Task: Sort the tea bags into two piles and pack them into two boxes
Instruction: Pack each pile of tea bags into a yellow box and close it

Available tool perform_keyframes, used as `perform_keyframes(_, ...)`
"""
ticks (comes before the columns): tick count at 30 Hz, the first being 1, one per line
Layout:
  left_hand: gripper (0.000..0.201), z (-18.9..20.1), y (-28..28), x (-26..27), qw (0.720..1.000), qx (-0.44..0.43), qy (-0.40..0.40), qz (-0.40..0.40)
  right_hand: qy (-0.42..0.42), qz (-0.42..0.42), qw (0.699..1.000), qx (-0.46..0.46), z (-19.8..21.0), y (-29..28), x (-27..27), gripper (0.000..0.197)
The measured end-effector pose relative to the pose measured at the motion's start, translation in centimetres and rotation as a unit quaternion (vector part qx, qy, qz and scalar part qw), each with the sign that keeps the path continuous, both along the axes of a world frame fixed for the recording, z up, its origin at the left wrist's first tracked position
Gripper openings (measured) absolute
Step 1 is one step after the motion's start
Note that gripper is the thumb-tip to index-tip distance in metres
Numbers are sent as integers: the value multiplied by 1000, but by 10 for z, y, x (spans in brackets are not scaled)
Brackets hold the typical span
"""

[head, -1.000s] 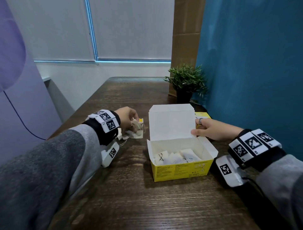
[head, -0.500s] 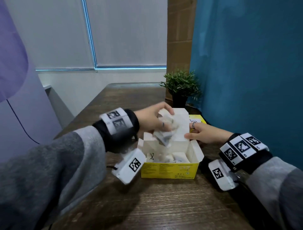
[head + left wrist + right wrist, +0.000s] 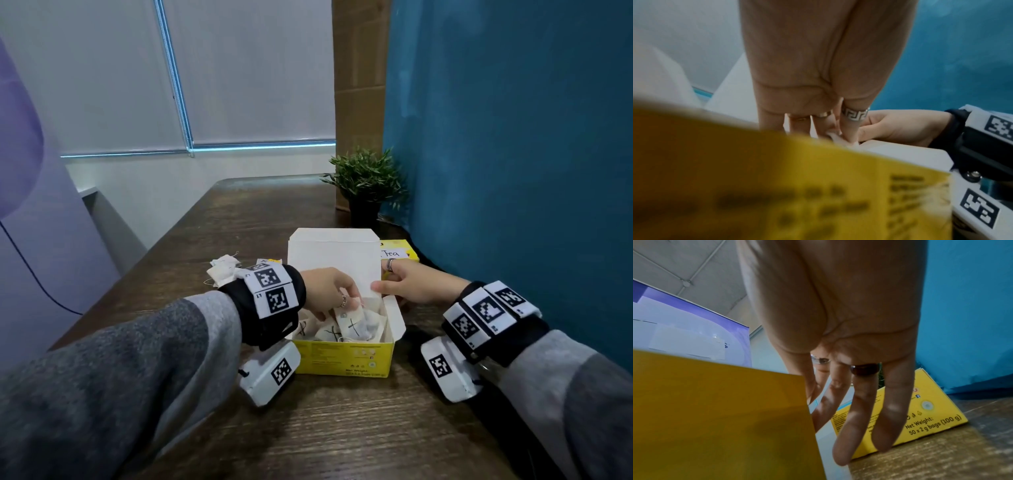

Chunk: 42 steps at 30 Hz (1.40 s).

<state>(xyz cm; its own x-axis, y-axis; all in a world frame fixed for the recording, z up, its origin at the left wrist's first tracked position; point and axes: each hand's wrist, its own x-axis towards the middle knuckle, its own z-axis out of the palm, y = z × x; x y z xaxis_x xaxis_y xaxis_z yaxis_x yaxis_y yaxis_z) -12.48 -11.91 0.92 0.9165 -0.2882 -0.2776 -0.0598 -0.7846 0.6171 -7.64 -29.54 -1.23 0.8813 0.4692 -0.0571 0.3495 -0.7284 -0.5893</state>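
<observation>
An open yellow tea box [image 3: 342,358] stands mid-table, its white lid [image 3: 334,260] upright. Several white tea bags marked with black crosses [image 3: 330,334] lie inside. My left hand [image 3: 337,301] reaches down into the box, and its fingertips pinch a tea bag [image 3: 354,322]. The same pinch on white paper [image 3: 835,138] shows in the left wrist view, behind the box's blurred yellow wall [image 3: 777,186]. My right hand [image 3: 385,279] holds the lid's right edge, thumb in front and fingers [image 3: 859,418] behind. A pile of loose tea bags [image 3: 224,270] lies left of the box.
A second yellow box [image 3: 399,253] labelled "Tea" lies shut behind my right hand, against the blue wall [image 3: 513,171]; the right wrist view also shows that second box [image 3: 920,415]. A small potted plant [image 3: 364,185] stands at the back right. The wooden table [image 3: 325,428] runs forward.
My left hand picked tea bags from the left pile, carried them right over the open box, and has lowered them inside. My right hand stayed on the lid.
</observation>
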Motion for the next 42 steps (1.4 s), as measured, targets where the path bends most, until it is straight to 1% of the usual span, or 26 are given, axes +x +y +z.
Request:
perform_keyframes(2,15,4,2,-1,999,36,-20,-15,-3,0,1000,-3,0,0,-1,26)
perform_keyframes(4,20,10,9,-1,998,51,-35,-24,-3,-2,1000,2,1,-1,-2,18)
perform_keyframes(5,24,14,15,-2,998,43,-41,-22,1,0,1000,9,0,-1,-2,16)
perform_keyframes(7,27,24,35,-3,998,8,-57,-4,10,5,1000,15,1,-3,-1,22)
perform_keyframes(9,25,33,62,-6,995,-39,-83,42,20,7,1000,13,3,-4,1,24)
perform_keyframes(11,17,36,95,-6,985,-77,-113,108,25,16,1000,4,5,-5,6,23)
perform_keyframes(14,7,25,144,2,960,-119,-130,216,26,26,999,-17,8,-5,9,8)
perform_keyframes(16,9,12,170,10,947,-119,-115,276,25,33,999,-18,9,-3,11,12)
perform_keyframes(19,15,-9,197,30,941,-90,-85,316,33,36,998,-25,11,0,17,12)
perform_keyframes(22,21,-20,205,52,946,-58,-75,311,40,56,997,-47,13,4,28,16)
perform_keyframes(24,28,-24,201,63,957,-27,-70,279,39,68,995,-61,14,7,34,23)
perform_keyframes(26,41,-28,193,72,972,57,-58,221,38,66,995,-62,13,7,39,29)
perform_keyframes(28,49,-32,187,79,973,140,-46,180,38,69,995,-55,11,7,43,22)
perform_keyframes(30,49,-34,186,85,970,168,-41,171,42,74,995,-47,10,6,44,14)
perform_keyframes(33,35,-30,187,89,970,183,-19,162,56,84,994,-30,9,3,42,12)
perform_keyframes(34,28,-28,189,90,971,179,-12,161,62,90,994,-26,8,3,41,19)
perform_keyframes(35,24,-26,192,91,974,156,-6,165,68,96,993,-18,7,2,42,35)
perform_keyframes(36,23,-22,194,91,978,106,5,179,72,99,992,-12,5,1,42,52)
perform_keyframes(37,27,-18,194,90,980,38,19,193,76,103,992,-8,2,0,44,64)
perform_keyframes(38,34,-13,193,89,978,-18,32,207,75,105,992,-3,0,-1,45,69)
perform_keyframes(39,38,-10,191,91,976,-52,43,209,76,103,992,1,-1,-1,45,70)
perform_keyframes(40,35,-7,186,91,974,-67,47,210,80,101,992,8,-1,-1,45,68)
perform_keyframes(42,27,-7,171,95,974,-64,37,216,86,99,991,16,-1,-1,44,56)
